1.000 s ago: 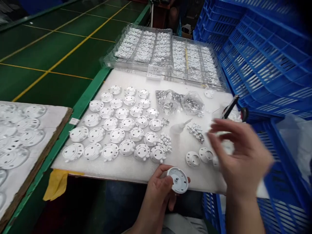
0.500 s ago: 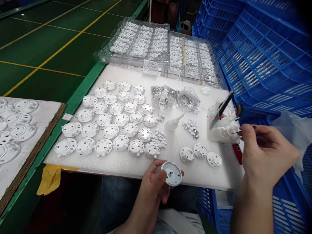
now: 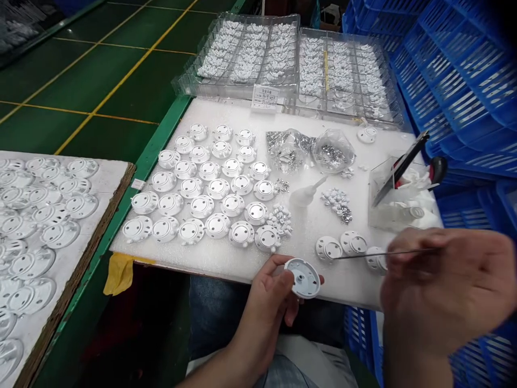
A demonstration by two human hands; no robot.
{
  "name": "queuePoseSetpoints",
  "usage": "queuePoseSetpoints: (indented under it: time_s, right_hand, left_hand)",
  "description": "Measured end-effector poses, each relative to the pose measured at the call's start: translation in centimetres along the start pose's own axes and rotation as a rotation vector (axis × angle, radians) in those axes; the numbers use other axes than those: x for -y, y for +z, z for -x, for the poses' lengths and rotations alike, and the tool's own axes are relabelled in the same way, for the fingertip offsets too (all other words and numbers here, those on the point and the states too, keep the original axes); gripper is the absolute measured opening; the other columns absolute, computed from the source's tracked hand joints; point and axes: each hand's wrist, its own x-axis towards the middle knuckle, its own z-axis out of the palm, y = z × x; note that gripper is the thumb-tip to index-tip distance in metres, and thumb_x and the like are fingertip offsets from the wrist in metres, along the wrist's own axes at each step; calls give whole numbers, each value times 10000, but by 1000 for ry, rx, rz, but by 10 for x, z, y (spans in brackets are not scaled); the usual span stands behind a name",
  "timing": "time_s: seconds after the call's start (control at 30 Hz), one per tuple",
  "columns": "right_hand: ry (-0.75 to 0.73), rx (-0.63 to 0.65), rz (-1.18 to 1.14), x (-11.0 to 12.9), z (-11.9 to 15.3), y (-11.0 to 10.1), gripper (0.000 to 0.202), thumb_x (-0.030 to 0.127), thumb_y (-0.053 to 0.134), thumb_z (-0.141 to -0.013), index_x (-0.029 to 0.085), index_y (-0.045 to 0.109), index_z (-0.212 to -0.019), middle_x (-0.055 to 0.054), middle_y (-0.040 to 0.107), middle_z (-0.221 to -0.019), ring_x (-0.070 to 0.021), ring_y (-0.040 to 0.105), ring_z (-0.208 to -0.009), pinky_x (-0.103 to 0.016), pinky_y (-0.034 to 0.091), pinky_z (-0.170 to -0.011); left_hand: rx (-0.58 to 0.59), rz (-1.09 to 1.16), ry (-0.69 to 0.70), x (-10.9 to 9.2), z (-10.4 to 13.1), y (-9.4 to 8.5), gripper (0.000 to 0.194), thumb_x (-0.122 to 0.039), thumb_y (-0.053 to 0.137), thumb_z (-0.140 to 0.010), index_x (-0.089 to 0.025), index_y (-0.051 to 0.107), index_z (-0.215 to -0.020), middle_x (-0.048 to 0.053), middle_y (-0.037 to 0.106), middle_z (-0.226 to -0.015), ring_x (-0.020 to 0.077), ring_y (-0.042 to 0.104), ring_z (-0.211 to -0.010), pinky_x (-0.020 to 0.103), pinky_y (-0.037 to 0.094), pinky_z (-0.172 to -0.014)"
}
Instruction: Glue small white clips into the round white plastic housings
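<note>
My left hand [image 3: 271, 302] is closed on a round white disc part [image 3: 304, 279], thumb on its rim and its hollow side with a central post turned up. Pinched in my right hand [image 3: 444, 291], which is smeared by motion, is a thin dark metal rod [image 3: 383, 253] whose tip points left toward the disc. Tip and disc are apart. Behind the rod lie a few similar white discs [image 3: 329, 248], one partly hidden by my right hand. Rows of white discs [image 3: 202, 206] with small dark holes sit on the white foam board [image 3: 161, 264] to the left.
Small white parts [image 3: 279, 220], a squeeze bottle [image 3: 302, 195] and bags of metal bits [image 3: 333, 153] lie on the foam. A clear box [image 3: 383, 207] holds scissors and tools at right. Clear trays [image 3: 238, 86] stand behind; blue crates [image 3: 460, 81] rise on the right. Another disc-covered board [image 3: 109, 172] is at left.
My right hand has come away from the clear tool box, bringing the thin rod down and left toward the disc. The left hand still holds the disc. The view has shifted slightly.
</note>
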Motion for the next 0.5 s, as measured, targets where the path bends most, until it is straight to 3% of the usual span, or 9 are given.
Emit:
queuePoseSetpoints:
  time_s: [0.1,0.17,0.3,0.5]
  right_hand:
    - [66,0,-158,5,20,22,248,391,683,-962,236,556,-815,22,516,-654,-135,524,-481,-274,357,-388]
    - [84,85,-186,4,25,28,230,362,667,-977,226,574,-817,22,557,-624,-137,546,-478,-263,367,-393]
    - [101,137,-159,-2,26,27,215,333,648,-992,227,589,-814,18,613,-619,-138,567,-480,-256,381,-410]
    - [108,83,-149,-3,25,27,226,362,671,-974,229,589,-811,19,603,-612,-145,574,-493,-262,397,-416]
  left_hand:
    - [4,-4,1,1,-1,-1,655,-686,860,-688,-169,603,-996,92,774,-861,63,391,-514,200,254,-468]
    - [4,-7,0,1,-1,-2,662,-691,856,-690,-169,601,-1006,92,774,-869,57,376,-500,204,244,-469]
    - [6,-11,1,0,-1,-2,665,-692,858,-685,-170,603,-1009,61,744,-808,59,360,-497,212,229,-467]
    - [-5,-9,-7,-1,0,-1,666,-699,861,-671,-175,615,-1001,61,741,-804,67,378,-506,217,223,-469]
